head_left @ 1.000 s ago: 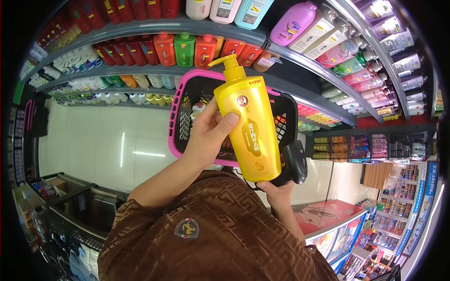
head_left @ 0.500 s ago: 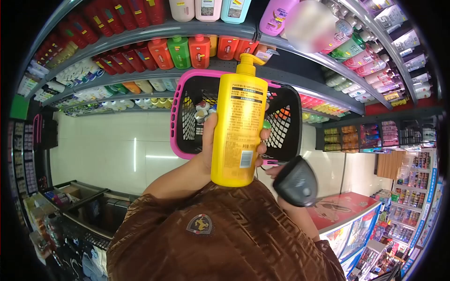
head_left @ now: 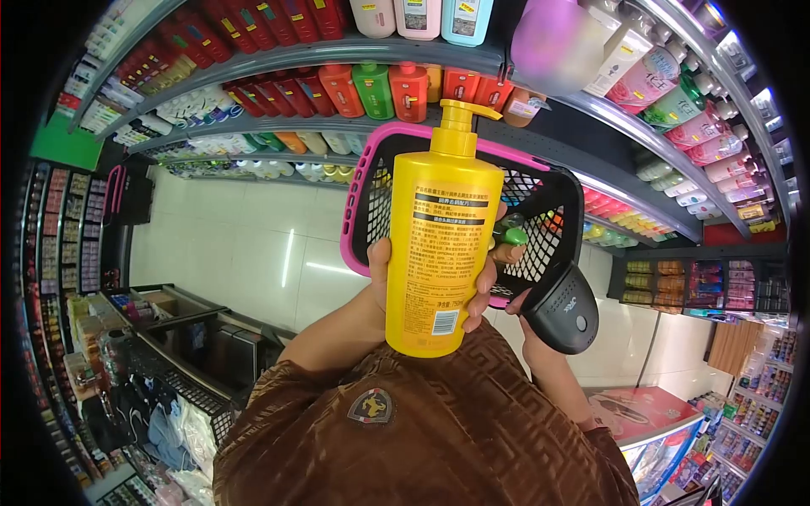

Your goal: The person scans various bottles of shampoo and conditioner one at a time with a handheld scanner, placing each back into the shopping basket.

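Upright in front of my chest is a yellow pump bottle [head_left: 443, 253], its printed back label and barcode facing me. My left hand [head_left: 381, 268] is wrapped round it from behind; the thumb shows on the left side and fingertips on the right. At the lower right, my right hand [head_left: 533, 337] holds a black handheld scanner [head_left: 564, 314], whose rounded head covers part of the fingers. Behind the bottle stands a black basket with a pink rim [head_left: 358, 202]; a green-capped item [head_left: 515, 237] shows inside it.
Shelves [head_left: 329, 52] of red, orange and green bottles curve across the top, with more bottles at the right. A dark counter [head_left: 181, 337] stands at the lower left, a red-topped chest [head_left: 641, 413] at the lower right. Tiled floor [head_left: 253, 228] lies beyond the basket.
The view has shifted, so basket and shelves appear further right. The yellow bottle looks larger and slightly lower. The scanner has moved right and is sharper.
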Action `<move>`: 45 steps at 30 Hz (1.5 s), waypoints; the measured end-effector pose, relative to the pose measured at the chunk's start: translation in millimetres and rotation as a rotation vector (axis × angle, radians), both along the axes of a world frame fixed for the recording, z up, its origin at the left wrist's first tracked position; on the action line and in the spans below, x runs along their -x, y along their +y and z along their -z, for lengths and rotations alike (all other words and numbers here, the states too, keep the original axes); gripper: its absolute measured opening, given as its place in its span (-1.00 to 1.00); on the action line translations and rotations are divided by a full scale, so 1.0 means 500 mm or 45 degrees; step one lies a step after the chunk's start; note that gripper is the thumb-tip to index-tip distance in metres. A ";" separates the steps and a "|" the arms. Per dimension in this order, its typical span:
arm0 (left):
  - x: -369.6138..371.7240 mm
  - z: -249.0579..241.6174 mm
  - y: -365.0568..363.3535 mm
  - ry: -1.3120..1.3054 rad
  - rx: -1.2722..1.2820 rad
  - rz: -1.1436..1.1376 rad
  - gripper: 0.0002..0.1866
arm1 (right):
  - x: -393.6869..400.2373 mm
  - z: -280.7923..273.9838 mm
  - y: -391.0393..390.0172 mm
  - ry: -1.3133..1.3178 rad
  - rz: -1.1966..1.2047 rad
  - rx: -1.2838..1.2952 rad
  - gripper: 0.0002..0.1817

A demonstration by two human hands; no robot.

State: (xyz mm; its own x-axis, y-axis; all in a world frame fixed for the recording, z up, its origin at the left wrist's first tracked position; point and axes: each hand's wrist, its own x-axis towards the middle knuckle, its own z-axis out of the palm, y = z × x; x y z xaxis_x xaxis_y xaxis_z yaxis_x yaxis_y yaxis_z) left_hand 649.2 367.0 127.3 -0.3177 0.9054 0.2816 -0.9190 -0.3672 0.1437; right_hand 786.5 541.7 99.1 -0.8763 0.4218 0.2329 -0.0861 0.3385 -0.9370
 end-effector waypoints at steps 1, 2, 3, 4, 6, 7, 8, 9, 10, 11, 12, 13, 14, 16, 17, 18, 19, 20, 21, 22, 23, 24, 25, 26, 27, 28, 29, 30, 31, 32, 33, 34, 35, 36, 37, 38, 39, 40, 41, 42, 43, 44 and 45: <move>0.002 -0.001 -0.006 -0.018 -0.011 0.014 0.44 | 0.004 -0.002 0.000 0.024 0.014 -0.034 -0.49; 0.003 0.002 -0.011 -0.018 -0.010 0.004 0.44 | 0.009 -0.003 0.000 0.050 0.025 -0.070 -0.49; 0.006 0.007 -0.018 0.021 -0.007 -0.015 0.44 | 0.017 -0.004 0.000 0.077 0.036 -0.108 -0.48; 0.008 0.011 -0.025 0.060 -0.005 -0.032 0.45 | 0.024 -0.004 -0.002 0.103 0.050 -0.146 -0.48; 0.015 0.014 -0.040 0.048 -0.010 -0.032 0.45 | 0.037 0.012 0.001 0.130 0.068 -0.184 -0.47; 0.020 0.015 -0.046 0.038 -0.018 -0.026 0.45 | 0.042 0.047 0.015 0.035 0.102 -0.303 -0.44; 0.021 0.017 -0.049 0.039 -0.021 -0.020 0.45 | 0.045 0.083 0.026 -0.064 0.138 -0.422 -0.40; 0.022 0.019 -0.051 0.058 -0.012 -0.089 0.41 | 0.048 0.114 0.029 -0.065 0.145 -0.426 -0.40; 0.024 0.021 -0.055 0.074 -0.003 -0.157 0.39 | 0.049 0.145 0.029 -0.197 0.154 -0.515 -0.43; 0.031 0.023 -0.065 0.073 -0.007 -0.150 0.39 | 0.050 0.176 0.031 -0.328 0.163 -0.603 -0.46; 0.041 0.026 -0.076 0.064 -0.004 -0.089 0.43 | 0.047 0.208 0.033 -0.329 0.167 -0.606 -0.46; 0.050 0.029 -0.087 0.054 0.001 -0.027 0.49 | 0.037 0.238 0.032 -0.505 0.171 -0.679 -0.43; 0.056 0.033 -0.095 0.051 0.002 -0.023 0.49 | 0.027 0.263 0.029 -0.684 0.174 -0.747 -0.40; 0.069 0.041 -0.108 0.050 -0.014 -0.010 0.51 | 0.022 0.294 0.028 -0.696 0.191 -0.842 -0.41; 0.077 0.042 -0.114 0.049 -0.009 -0.002 0.51 | 0.027 0.295 0.027 -0.680 0.199 -0.888 -0.41; 0.084 0.042 -0.121 0.036 -0.003 0.005 0.50 | 0.030 0.297 0.018 -0.666 0.210 -0.931 -0.42; 0.091 0.042 -0.128 0.024 0.002 0.014 0.50 | 0.033 0.296 0.013 -0.652 0.247 -0.920 -0.49; 0.098 0.042 -0.135 0.026 0.006 0.033 0.50 | 0.034 0.307 0.011 -0.658 0.263 -0.911 -0.49; 0.104 0.043 -0.142 0.021 0.029 0.043 0.50 | 0.031 0.322 0.018 -0.581 0.292 -0.925 -0.47; 0.110 0.044 -0.150 0.016 0.054 0.053 0.49 | 0.025 0.336 0.022 -0.505 0.322 -0.939 -0.46; 0.113 0.046 -0.157 0.016 0.060 0.072 0.49 | 0.026 0.334 0.018 -0.531 0.350 -0.905 -0.46; 0.115 0.048 -0.162 0.027 0.041 0.054 0.43 | 0.027 0.331 0.015 -0.501 0.368 -0.896 -0.46; 0.118 0.050 -0.166 0.037 0.019 0.037 0.37 | 0.027 0.328 0.013 -0.517 0.375 -0.891 -0.46; 0.125 0.053 -0.171 0.037 0.017 0.056 0.37 | 0.028 0.326 0.012 -0.531 0.383 -0.889 -0.46; 0.135 0.057 -0.176 0.026 -0.024 0.124 0.41 | 0.030 0.324 0.011 -0.539 0.400 -0.887 -0.46; 0.142 0.062 -0.180 0.011 -0.064 0.191 0.47 | 0.030 0.322 0.010 -0.541 0.398 -0.882 -0.47; 0.146 0.065 -0.182 0.006 -0.066 0.206 0.47 | 0.030 0.321 0.009 -0.542 0.395 -0.878 -0.47; 0.149 0.069 -0.184 -0.024 -0.109 0.233 0.45 | 0.029 0.323 0.008 -0.552 0.406 -0.878 -0.47; 0.151 0.072 -0.185 -0.053 -0.153 0.258 0.43 | 0.028 0.325 0.009 -0.575 0.411 -0.880 -0.48; 0.154 0.074 -0.185 -0.055 -0.158 0.269 0.43 | 0.028 0.325 0.009 -0.595 0.415 -0.884 -0.49; 0.157 0.076 -0.185 -0.055 -0.177 0.275 0.41 | 0.028 0.323 0.008 -0.599 0.416 -0.879 -0.50; 0.159 0.077 -0.186 -0.058 -0.195 0.277 0.39 | 0.028 0.323 0.008 -0.604 0.422 -0.882 -0.50; 0.159 0.078 -0.186 -0.061 -0.198 0.280 0.39 | 0.029 0.323 0.009 -0.565 0.419 -0.894 -0.54; 0.159 0.079 -0.185 -0.068 -0.212 0.277 0.38 | 0.031 0.323 0.010 -0.524 0.413 -0.905 -0.58; 0.159 0.079 -0.186 -0.074 -0.224 0.272 0.38 | 0.031 0.323 0.010 -0.527 0.411 -0.907 -0.58; 0.161 0.079 -0.188 -0.077 -0.224 0.271 0.38 | 0.033 0.319 0.009 -0.546 0.415 -0.893 -0.58; 0.163 0.078 -0.191 -0.082 -0.216 0.272 0.38 | 0.033 0.317 0.006 -0.566 0.419 -0.877 -0.58; 0.164 0.077 -0.193 -0.087 -0.208 0.274 0.38 | 0.032 0.315 0.004 -0.569 0.418 -0.876 -0.58; 0.167 0.076 -0.194 -0.085 -0.209 0.274 0.38 | 0.033 0.314 0.005 -0.610 0.418 -0.865 -0.55; 0.169 0.075 -0.195 -0.090 -0.205 0.277 0.38 | 0.034 0.313 0.004 -0.653 0.421 -0.851 -0.52; 0.170 0.074 -0.197 -0.097 -0.199 0.282 0.39 | 0.032 0.314 0.002 -0.654 0.424 -0.847 -0.52; 0.172 0.073 -0.200 -0.096 -0.198 0.284 0.39 | 0.033 0.313 0.001 -0.654 0.436 -0.855 -0.52; 0.173 0.071 -0.202 -0.090 -0.179 0.274 0.40 | 0.034 0.313 0.001 -0.653 0.446 -0.865 -0.53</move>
State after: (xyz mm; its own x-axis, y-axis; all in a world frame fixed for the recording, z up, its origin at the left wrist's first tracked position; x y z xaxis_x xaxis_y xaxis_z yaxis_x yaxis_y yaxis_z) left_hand 562.5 265.8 91.7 -0.1455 0.9079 0.3932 -0.9840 -0.1740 0.0378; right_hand 769.5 542.3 -57.6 -0.7884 0.5976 0.1459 0.4965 0.7582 -0.4226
